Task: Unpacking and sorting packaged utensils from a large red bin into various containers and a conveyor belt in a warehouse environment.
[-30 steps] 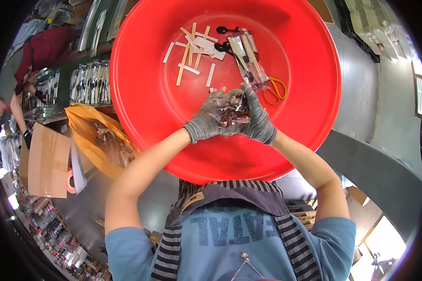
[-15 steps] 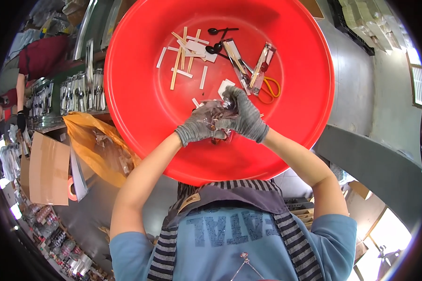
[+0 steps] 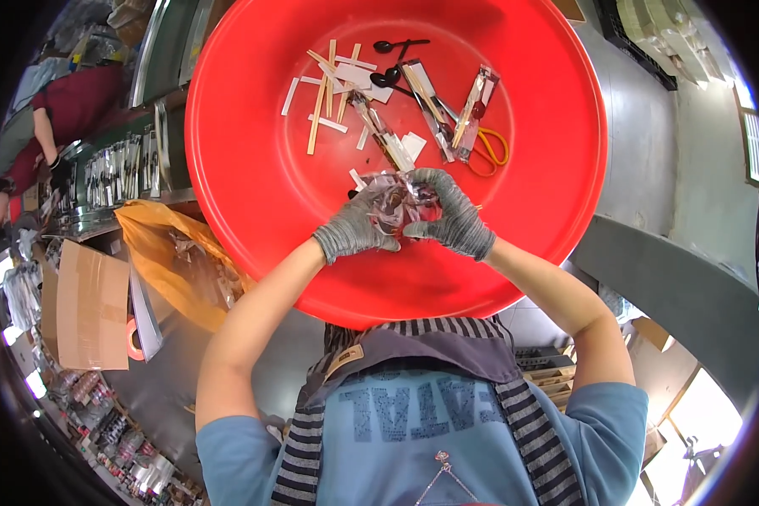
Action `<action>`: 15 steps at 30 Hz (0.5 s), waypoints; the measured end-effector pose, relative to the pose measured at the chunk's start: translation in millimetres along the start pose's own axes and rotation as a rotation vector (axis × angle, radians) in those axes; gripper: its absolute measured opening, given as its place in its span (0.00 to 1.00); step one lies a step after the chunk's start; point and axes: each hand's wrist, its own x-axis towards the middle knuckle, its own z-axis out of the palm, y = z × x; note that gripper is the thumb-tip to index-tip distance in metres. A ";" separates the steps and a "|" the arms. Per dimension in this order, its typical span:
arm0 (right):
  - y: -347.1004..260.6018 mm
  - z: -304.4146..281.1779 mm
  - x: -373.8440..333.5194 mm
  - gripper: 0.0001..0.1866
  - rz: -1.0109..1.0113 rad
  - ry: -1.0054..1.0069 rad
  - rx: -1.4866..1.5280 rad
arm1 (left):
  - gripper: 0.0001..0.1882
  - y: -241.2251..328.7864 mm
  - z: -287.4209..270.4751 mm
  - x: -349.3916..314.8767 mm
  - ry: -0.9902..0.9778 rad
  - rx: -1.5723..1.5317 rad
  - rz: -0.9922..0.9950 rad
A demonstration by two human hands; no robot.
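Observation:
Both my hands wear grey knitted gloves and meet over the near part of a large red basin (image 3: 557, 181). Between my left hand (image 3: 354, 226) and my right hand (image 3: 453, 219) is a crumpled bunch of clear plastic packets (image 3: 394, 209) with dark red parts; their exact contents cannot be made out. Just beyond my fingers lies a clear cutlery packet (image 3: 383, 131). Two more cutlery packets (image 3: 430, 110) with chopsticks lie farther right, beside scissors (image 3: 497, 152) with orange-yellow handles. Loose wooden chopsticks (image 3: 315, 118), white paper slips (image 3: 290, 96) and black spoons (image 3: 384, 80) are scattered at the far side.
Left of the basin are an orange plastic bag (image 3: 164, 244), a cardboard box (image 3: 93, 308) and a roll of tape (image 3: 133, 339). Farther left, a co-worker in a dark red top (image 3: 80, 93) reaches toward a rack of packets (image 3: 114, 173). A grey ledge (image 3: 675, 270) runs along the right.
A cutlery packet now lies beyond my hands, over some paper slips. My right hand has drawn back slightly and turned over the plastic bunch. The co-worker's arm has shifted.

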 end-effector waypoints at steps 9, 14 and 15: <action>10.1 -4.3 -1.6 0.11 -0.235 -0.046 0.158 | 0.41 -8.7 10.3 10.4 -0.055 -0.442 0.110; -5.1 -9.8 2.4 0.11 0.004 -0.053 0.506 | 0.14 -0.8 1.1 13.8 0.100 0.012 0.491; -12.0 -19.0 6.5 0.13 -0.172 -0.124 -0.058 | 0.14 -14.0 0.9 15.3 0.109 0.013 0.488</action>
